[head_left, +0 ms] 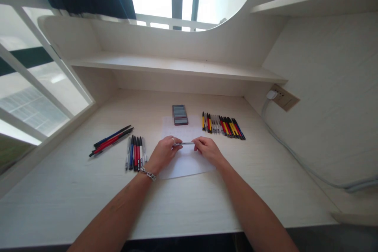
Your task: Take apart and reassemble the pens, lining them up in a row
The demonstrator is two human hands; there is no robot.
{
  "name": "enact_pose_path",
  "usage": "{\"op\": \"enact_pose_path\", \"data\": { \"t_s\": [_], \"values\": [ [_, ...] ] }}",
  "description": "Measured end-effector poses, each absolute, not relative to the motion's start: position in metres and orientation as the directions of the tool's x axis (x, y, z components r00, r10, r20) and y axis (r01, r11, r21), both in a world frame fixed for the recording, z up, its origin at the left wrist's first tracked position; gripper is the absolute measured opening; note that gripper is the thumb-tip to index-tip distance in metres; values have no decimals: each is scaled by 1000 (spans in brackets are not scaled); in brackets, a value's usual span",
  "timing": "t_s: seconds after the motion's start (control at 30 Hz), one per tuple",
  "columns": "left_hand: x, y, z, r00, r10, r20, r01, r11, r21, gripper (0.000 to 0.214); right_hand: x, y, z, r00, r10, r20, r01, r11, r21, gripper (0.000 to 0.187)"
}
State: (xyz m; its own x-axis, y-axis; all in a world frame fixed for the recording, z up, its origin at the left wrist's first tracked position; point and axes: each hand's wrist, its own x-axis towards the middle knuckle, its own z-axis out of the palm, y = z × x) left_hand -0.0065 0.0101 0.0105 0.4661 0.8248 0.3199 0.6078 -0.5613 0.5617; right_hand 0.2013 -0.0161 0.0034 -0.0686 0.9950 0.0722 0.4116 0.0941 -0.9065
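A slim clear pen (186, 143) lies level between my two hands, just above a white sheet of paper (186, 165). My left hand (165, 151), with a ring and a chain bracelet, pinches the pen's left end. At the other end, my right hand (208, 149) grips it between thumb and fingers. Left of the paper stands a row of pens (136, 153) in blue, red, black, white and clear. Farther left, a few longer blue, red and black pens (112, 141) lie slanted together. Several yellow, red, black, blue and clear pens (226, 126) are lined up at the right.
A phone-sized dark rectangle (180, 115), blurred out, lies at the paper's far edge. Behind the desk runs a low shelf (177, 67). On the right wall a white plug sits in a socket plate (285, 97), with a grey cable (292, 157) trailing down. Railings border the left.
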Motion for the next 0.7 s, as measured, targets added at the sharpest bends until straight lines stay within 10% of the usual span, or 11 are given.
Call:
{"op": "enact_pose_path", "data": {
  "t_s": [0.7],
  "values": [
    [-15,7,22,504,839,207,566,-501,655,22,186,-20,5,-18,972,235,229,233,-945,21]
  ]
}}
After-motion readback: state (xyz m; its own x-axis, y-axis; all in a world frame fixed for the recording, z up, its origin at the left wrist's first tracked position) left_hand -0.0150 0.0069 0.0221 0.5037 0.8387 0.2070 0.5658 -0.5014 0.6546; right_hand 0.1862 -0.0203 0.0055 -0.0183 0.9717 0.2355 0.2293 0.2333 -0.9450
